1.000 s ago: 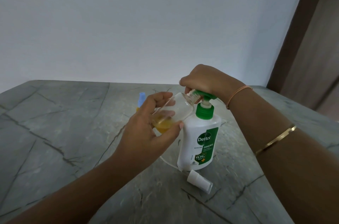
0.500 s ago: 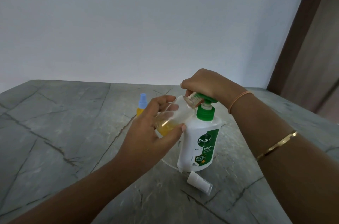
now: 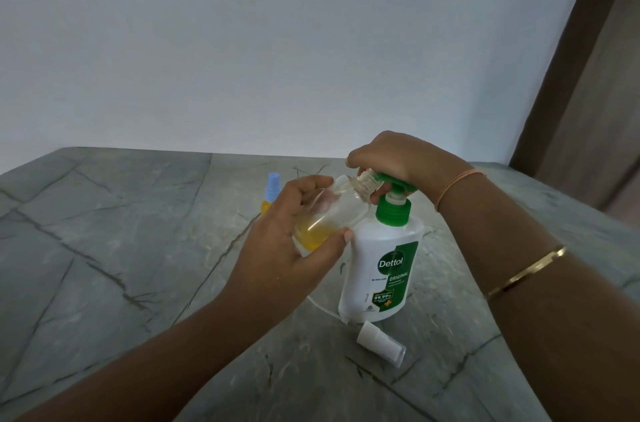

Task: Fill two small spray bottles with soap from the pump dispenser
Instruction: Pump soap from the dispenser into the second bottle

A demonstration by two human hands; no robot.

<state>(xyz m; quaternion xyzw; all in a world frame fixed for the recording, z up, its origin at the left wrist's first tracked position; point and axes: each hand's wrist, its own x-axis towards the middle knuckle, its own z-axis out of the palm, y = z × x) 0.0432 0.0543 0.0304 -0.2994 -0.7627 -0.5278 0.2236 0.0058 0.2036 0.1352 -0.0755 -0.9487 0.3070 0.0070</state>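
A white Dettol pump dispenser [image 3: 375, 269] with a green pump head stands on the grey table. My right hand [image 3: 398, 160] rests on top of the green pump head and covers most of it. My left hand [image 3: 287, 241] holds a small clear spray bottle [image 3: 332, 210], tilted, its open threaded neck right at the pump's spout. Yellow soap fills the bottle's lower part. A second small bottle [image 3: 270, 193] with a blue spray cap and yellow liquid stands behind my left hand, partly hidden.
A white spray cap with a clear cover [image 3: 381, 343] lies on the table in front of the dispenser, its thin dip tube [image 3: 323, 309] curving left. The grey veined table [image 3: 104, 248] meets a white wall; a brown door frame [image 3: 568, 75] rises at right.
The tilted bottle and both hands stay at the pump; my right hand sits slightly lower on the pump head than a second ago. The soap level looks much the same.
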